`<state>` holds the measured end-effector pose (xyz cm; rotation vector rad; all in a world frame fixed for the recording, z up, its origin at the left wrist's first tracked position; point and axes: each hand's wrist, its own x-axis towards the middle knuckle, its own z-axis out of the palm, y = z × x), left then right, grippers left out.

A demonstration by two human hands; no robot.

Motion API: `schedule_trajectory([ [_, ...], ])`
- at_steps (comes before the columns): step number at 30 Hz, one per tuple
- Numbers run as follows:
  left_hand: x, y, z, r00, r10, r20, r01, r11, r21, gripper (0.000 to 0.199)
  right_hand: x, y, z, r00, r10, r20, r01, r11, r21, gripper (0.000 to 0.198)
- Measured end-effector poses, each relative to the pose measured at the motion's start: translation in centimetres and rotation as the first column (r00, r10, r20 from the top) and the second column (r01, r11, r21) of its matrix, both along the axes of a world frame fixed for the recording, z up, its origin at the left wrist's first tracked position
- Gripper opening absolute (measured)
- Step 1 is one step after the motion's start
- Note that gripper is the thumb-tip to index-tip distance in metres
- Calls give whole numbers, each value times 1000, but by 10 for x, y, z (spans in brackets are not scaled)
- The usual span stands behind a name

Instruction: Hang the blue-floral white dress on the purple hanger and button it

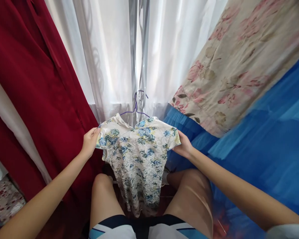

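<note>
A white dress point(139, 156) with a blue, green and yellow floral print hangs in front of me on a thin purple hanger point(136, 108). The hanger's arms go into the neckline, and its hook stands above, in front of the white curtain. My left hand point(90, 141) pinches the edge of the sleeve on the left. On the other side, my right hand point(183, 144) grips the right sleeve, its fingers partly hidden behind the cloth. Between both hands the shoulders are spread wide, while the lower part drops in folds between my knees.
White curtains point(109, 49) with grey ribbons cover the back. Dark red cloth point(52, 83) hangs at the left. To the right hang a beige cloth with pink flowers point(229, 73) and blue tulle point(269, 149). Patterned red-and-white fabric point(5, 196) lies low at the far left.
</note>
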<state>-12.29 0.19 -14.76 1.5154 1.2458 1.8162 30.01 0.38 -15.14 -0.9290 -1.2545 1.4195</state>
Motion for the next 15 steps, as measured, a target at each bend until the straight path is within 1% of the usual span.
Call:
schedule_trajectory([
  [2,7,-8,-10,994,-10,107,11,1000,-6,32,8,-13,9,997,2,-75,-6,998,-58,49],
  [3,13,-12,-12,982,-9,188,10,1000,-2,32,10,-20,15,994,-21,-103,15,998,-63,44],
  [6,34,-26,-12,904,1,428,-14,1000,27,32,6,-39,34,971,-138,-197,137,990,-19,39],
  [8,46,-36,-11,874,-8,485,-11,999,36,33,1,-44,49,939,-211,-273,229,973,37,40],
  [10,51,-43,-11,889,-24,458,4,999,44,32,-4,-41,68,909,-259,-328,305,947,98,40],
  [12,48,-46,-11,927,-22,373,3,999,53,28,-10,-33,86,892,-282,-355,351,924,149,39],
  [15,33,-42,-10,981,67,180,-82,993,82,25,-26,-22,109,895,-275,-350,359,911,203,41],
])
